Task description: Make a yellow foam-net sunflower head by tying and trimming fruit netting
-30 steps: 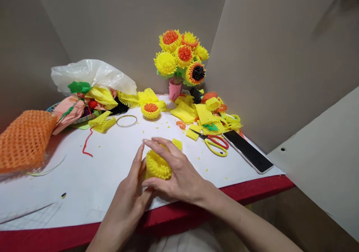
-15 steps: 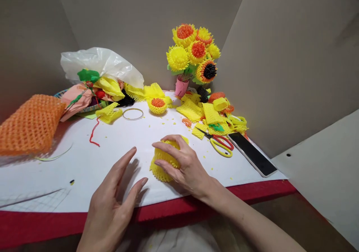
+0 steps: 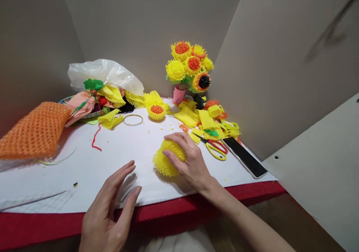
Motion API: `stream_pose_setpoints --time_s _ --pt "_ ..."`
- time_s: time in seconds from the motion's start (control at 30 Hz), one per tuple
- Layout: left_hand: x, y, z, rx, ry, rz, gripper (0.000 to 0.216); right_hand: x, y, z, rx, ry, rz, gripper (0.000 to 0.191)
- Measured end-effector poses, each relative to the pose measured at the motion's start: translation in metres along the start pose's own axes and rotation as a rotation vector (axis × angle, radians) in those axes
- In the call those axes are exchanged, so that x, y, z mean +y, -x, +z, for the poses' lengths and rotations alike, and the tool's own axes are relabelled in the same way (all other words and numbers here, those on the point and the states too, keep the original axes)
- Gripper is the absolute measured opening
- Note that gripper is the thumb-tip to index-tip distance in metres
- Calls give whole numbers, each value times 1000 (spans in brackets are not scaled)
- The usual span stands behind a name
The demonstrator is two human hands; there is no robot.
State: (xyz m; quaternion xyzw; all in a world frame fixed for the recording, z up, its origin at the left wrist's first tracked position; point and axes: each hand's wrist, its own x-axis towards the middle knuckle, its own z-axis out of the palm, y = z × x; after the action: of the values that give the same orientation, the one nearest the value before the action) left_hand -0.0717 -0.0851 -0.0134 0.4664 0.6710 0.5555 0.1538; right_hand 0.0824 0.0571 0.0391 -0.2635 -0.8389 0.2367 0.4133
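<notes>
Yellow foam netting point(image 3: 165, 164), bunched, lies left of the scissors point(image 3: 206, 141), flared edge towards the left hand point(image 3: 109, 207). We find the right hand point(image 3: 193, 166) nearer, grasping it; the left, unladen, fingers parted, sits farther left of the scissors.

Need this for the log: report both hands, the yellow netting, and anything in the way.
Right hand gripping yellow netting. Left hand open, holding nothing. Scissors and phone off to the right, touching neither hand.
</notes>
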Motion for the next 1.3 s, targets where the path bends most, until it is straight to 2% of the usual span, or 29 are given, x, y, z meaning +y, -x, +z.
stream_pose_setpoints --time_s 0.13,0.2,0.33,0.43,0.67,0.77,0.93,1.07,1.2,1.3 --pt "8 7 15 -10 256 -104 42 -13 -6 -8 172 -237 192 25" --pt "13 8 25 -56 369 -117 55 -18 -4 -5 221 -412 282 27" --pt "26 0 42 -91 386 22 85 -29 4 8 305 -768 390 39" --pt "36 -8 50 -79 399 97 94 -39 10 13 337 -925 433 49" --pt "48 -6 56 -102 514 119 70 -49 16 9 416 -910 459 56" --pt "45 -6 51 -96 488 147 66 -41 23 4 357 -987 427 56" --pt "41 -8 36 -129 333 211 58 -23 41 -14 274 -947 394 46" --pt "44 -11 31 -196 119 360 59 -27 49 -14 273 -1032 422 50" --pt "45 -12 36 -236 -48 536 68 -36 51 2 378 -1053 473 49" --pt "43 -10 43 -197 -103 631 72 -42 50 13 460 -1029 552 45"
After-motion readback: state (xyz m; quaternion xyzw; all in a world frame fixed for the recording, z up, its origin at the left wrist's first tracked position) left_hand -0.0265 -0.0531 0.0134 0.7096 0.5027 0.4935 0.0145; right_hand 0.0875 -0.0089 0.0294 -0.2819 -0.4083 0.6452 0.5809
